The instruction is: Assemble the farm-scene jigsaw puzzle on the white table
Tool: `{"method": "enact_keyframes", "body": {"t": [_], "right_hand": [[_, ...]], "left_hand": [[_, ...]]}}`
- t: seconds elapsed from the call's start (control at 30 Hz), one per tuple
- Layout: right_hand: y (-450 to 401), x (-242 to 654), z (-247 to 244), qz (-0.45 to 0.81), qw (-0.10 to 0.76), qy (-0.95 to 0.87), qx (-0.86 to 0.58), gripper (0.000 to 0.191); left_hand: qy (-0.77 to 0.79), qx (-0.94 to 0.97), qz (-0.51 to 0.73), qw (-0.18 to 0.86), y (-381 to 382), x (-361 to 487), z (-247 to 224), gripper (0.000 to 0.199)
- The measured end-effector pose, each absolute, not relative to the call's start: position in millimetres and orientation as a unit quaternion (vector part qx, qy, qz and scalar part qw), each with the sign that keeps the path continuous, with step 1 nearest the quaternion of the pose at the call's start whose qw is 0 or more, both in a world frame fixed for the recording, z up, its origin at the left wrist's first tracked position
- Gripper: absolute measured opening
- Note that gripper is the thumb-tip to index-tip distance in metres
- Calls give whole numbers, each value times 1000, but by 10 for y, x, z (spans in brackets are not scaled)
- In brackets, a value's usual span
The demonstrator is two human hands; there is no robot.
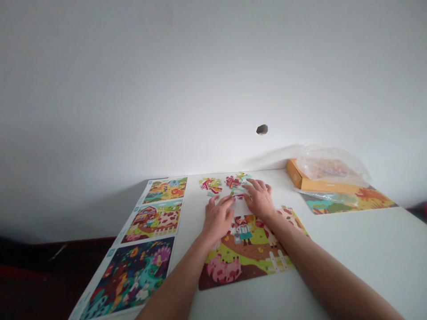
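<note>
A partly assembled farm jigsaw puzzle [247,253] lies on the table beneath my forearms, showing a pig, a figure in a teal skirt and a white fence. Its upper edge is uneven. My left hand [218,216] hovers at its upper left, fingers loosely bent and thumb apart, fingertips close to a small puzzle piece. Over the upper right is my right hand [260,198], fingers spread, its tips at loose pieces. Beyond the hands are a pile of green and red puzzle pieces [211,184] and red barn pieces [232,181]. The fingers partly hide some pieces.
On the left lie three picture sheets: a savanna sheet [167,190], a farm sheet [153,221] and a dark night sheet [133,280]. At the back right, a clear plastic bag [333,166] covers an orange box [295,174], beside a dinosaur-like puzzle [373,202]. A wall stands behind the table.
</note>
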State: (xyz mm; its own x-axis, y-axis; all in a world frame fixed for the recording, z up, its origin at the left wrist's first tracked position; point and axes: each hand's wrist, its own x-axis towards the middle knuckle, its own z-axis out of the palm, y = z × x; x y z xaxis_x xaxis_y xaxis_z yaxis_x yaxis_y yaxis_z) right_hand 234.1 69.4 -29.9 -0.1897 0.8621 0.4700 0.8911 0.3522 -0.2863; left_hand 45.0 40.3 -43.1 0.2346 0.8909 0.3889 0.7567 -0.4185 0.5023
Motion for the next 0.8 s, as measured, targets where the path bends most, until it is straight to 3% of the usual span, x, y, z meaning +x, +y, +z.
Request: {"method": "enact_keyframes", "body": {"t": [0.13,0.33,0.47,0.6,0.8], "right_hand": [[655,2305,-267,18,212,-845,-491,34],[644,2310,-229,23,210,-844,-493,27],[666,2280,-237,4,201,-843,-499,43],[731,2246,-299,21,136,-849,-511,59],[754,2285,-277,55,137,-860,-489,56]], "left_hand": [[527,792,290,101,373,463,-433,40],[524,789,305,99,400,459,-428,39],[529,779,321,104,408,467,-417,39],[534,762,349,110,421,463,-424,49],[559,725,386,111,454,416,-432,54]]}}
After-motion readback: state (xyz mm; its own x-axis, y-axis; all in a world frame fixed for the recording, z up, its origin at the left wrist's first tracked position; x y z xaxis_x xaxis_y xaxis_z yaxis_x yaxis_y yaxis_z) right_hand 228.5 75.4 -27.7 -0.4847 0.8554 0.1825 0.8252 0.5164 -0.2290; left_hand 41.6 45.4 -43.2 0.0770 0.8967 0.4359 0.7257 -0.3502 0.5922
